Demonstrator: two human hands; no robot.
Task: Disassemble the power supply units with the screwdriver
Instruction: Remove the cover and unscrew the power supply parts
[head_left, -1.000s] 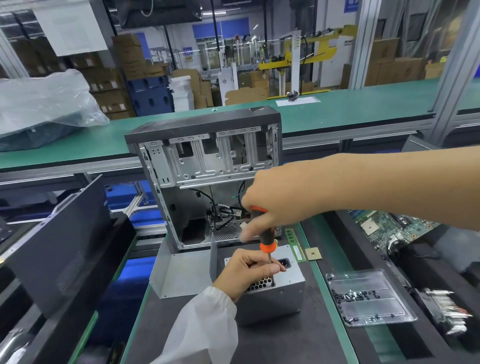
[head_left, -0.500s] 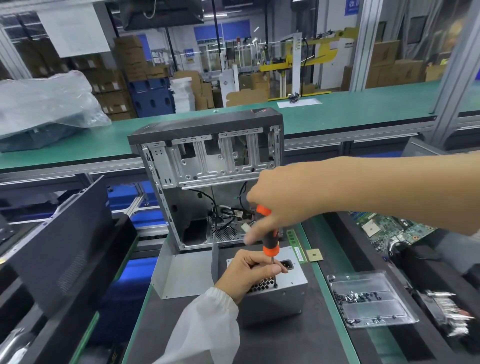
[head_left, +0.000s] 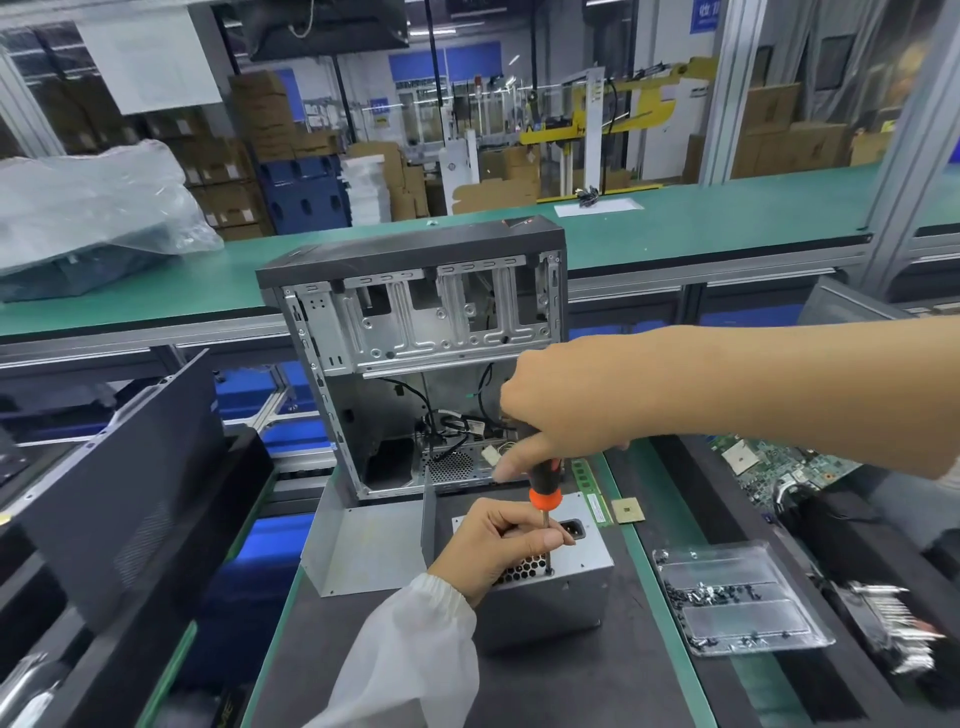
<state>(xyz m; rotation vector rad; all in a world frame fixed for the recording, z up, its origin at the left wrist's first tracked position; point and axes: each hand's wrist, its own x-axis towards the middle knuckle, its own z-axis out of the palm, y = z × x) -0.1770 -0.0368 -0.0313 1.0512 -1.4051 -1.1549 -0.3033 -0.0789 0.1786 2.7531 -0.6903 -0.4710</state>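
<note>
A grey metal power supply unit (head_left: 576, 587) lies on the dark mat in front of me, its vented face up. My right hand (head_left: 561, 410) grips the black and orange handle of a screwdriver (head_left: 544, 486), held upright with its tip on the unit's top near the honeycomb vent. My left hand (head_left: 498, 543) rests on the unit, its fingers curled round the screwdriver's thin shaft.
An open computer case (head_left: 415, 332) stands upright just behind the unit. A bent metal cover (head_left: 358, 551) lies at the left. A clear tray of several screws (head_left: 737, 603) sits at the right, with circuit boards (head_left: 769, 462) beyond. A memory stick (head_left: 592, 493) and chip (head_left: 627, 511) lie nearby.
My right hand's fingers have shifted a little on the screwdriver handle, and the tool sits slightly lower. The left hand and the unit have stayed in place.
</note>
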